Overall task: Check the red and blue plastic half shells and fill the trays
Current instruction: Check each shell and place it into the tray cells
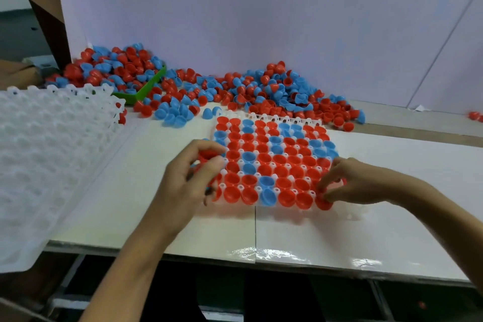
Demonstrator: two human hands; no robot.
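Note:
A white plastic tray [274, 115] lies in the middle of the table, its cups filled with red and blue half shells, open side up. My left hand [183, 185] is at the tray's left edge, its curled fingers holding red half shells [206, 157]. At the tray's near right corner my right hand [347, 183] pinches a red half shell [322, 202]. A long heap of loose red and blue half shells [261, 91] lies behind the tray along the wall.
A stack of empty white trays [47, 138] stands at the left, overhanging the table's front edge. A green bin [146, 86] full of shells sits at the back left. A pale wall closes the back. Bare table lies right of the tray.

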